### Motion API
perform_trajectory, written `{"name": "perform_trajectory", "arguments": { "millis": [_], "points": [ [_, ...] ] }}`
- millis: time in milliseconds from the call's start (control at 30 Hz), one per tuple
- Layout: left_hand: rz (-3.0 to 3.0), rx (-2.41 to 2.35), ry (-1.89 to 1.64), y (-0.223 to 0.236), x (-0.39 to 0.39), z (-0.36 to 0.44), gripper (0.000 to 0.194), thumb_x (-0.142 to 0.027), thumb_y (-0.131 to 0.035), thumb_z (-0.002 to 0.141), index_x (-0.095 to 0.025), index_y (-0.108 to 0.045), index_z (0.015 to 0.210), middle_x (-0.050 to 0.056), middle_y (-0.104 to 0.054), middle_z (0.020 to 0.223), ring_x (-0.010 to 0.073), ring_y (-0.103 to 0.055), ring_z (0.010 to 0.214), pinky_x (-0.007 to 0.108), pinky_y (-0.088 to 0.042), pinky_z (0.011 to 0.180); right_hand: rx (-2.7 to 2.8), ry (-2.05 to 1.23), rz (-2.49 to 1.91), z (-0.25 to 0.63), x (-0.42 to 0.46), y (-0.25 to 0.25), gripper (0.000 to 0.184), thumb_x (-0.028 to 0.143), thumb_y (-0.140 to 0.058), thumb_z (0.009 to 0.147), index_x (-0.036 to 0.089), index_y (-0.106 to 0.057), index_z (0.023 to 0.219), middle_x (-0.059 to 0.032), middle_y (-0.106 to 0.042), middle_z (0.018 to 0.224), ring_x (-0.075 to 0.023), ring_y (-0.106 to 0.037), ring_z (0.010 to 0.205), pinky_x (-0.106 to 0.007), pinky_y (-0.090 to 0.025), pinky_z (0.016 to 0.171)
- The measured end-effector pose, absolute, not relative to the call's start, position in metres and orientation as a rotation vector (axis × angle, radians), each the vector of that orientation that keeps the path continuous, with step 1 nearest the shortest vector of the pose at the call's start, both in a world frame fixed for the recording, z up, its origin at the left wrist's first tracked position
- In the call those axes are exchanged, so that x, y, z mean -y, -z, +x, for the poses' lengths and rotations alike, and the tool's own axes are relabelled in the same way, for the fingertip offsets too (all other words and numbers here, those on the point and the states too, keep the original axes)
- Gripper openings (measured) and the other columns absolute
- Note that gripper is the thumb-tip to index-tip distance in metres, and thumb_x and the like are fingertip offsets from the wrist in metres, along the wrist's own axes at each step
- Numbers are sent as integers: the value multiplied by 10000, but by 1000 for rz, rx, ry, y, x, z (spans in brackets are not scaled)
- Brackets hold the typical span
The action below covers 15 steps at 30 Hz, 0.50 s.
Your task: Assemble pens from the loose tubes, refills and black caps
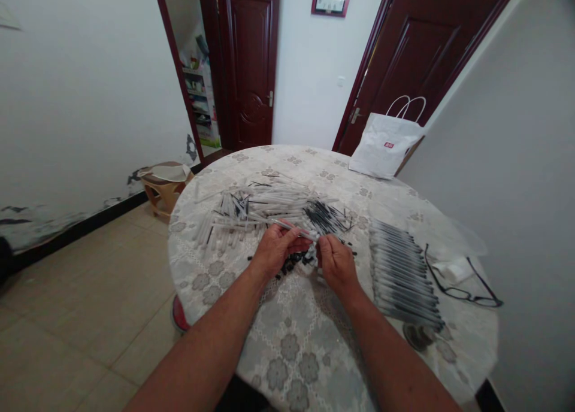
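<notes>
Over the round table, my left hand (276, 247) is closed around a translucent pen barrel (287, 225), which slants down towards the right. At the barrel's right end my right hand (335, 259) is pinched closed; its fingers hide whatever small part is there. Just beyond my hands lie a heap of clear pen barrels (278, 202) and a bunch of thin black refills (326, 216). Small black pen parts (287, 265) are scattered beneath my hands, partly covered by them. To the right, pens with dark ends (402, 271) lie side by side in a row.
Black-framed glasses (462, 293) and a crumpled white tissue (453, 270) lie at the table's right. A dark round object (417, 336) sits near the pen row. A white paper bag (386, 145) stands at the back edge. The tablecloth (291, 364) is patterned. A wooden stool (164, 187) stands left.
</notes>
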<state>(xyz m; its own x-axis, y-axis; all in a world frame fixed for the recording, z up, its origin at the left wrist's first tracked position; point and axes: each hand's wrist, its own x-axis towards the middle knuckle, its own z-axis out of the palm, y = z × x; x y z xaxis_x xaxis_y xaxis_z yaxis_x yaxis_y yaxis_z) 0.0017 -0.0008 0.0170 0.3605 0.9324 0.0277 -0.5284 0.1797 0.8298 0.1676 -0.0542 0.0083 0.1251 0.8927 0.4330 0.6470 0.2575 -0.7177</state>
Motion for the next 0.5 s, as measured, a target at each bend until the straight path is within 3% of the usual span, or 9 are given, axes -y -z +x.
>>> {"name": "perform_trajectory", "arguments": {
  "millis": [133,300,367,500],
  "points": [
    [856,-599,-1140,-17,0,2,386,-366,-814,787,-172,-529,961,94,-765,929,231,-762,791,393,-613,778,1459,-504,-1408,169,55,-9,488,501,-300,1057,207,-595,801,-1,-610,649,-152,-549,556,-270,-401,561],
    [856,-604,-1174,-16,-2,1,356,-368,-798,801,-173,-538,946,89,-765,930,224,-761,792,391,-611,785,1533,-328,-1381,168,56,-15,235,424,-542,967,206,-598,1036,-17,-665,853,-168,-597,736,-272,-431,683],
    [861,-611,-1160,-18,-1,2,364,-362,-804,794,-173,-536,950,92,-765,930,222,-760,779,396,-611,789,1572,-309,-1400,168,55,-15,217,409,-509,982,212,-601,978,-11,-647,823,-165,-576,723,-272,-412,672],
    [873,-616,-1135,-20,1,2,383,-368,-821,775,-174,-539,947,101,-766,948,226,-761,778,403,-612,792,1569,-385,-1438,168,53,-10,435,466,-356,1043,230,-543,730,16,-552,641,-160,-510,615,-276,-370,614]
  ]
}}
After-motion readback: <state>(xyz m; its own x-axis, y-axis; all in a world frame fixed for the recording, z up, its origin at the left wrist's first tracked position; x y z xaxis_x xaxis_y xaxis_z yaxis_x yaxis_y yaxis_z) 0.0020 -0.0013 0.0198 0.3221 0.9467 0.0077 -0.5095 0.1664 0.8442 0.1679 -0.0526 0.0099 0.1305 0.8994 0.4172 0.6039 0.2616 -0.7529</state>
